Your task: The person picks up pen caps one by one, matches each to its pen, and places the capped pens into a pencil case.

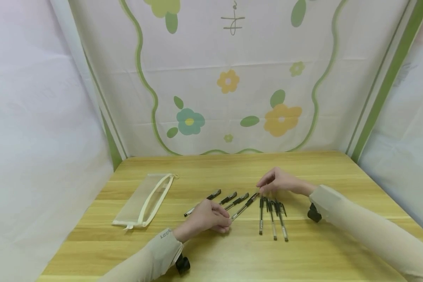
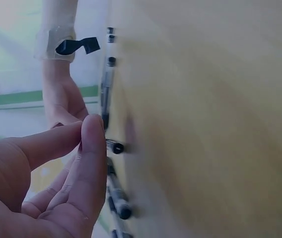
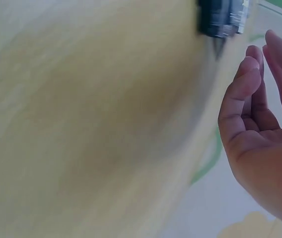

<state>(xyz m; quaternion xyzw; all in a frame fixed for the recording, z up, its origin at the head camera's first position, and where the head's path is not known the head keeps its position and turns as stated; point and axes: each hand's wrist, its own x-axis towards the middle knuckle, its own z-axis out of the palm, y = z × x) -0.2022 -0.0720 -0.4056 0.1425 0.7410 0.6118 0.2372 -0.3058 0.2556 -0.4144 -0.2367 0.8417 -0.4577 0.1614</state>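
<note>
The worktop looks like smooth, lightly glossy wood; the pens, clear and black plastic; the pouch, thin translucent material; the backdrop, matt, creased cloth.

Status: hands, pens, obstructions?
Left hand at near end of slim black-and-clear pen, grip unclear; right hand by far end. More pens either side. Translucent cream zippered pouch clear of both hands.
</note>
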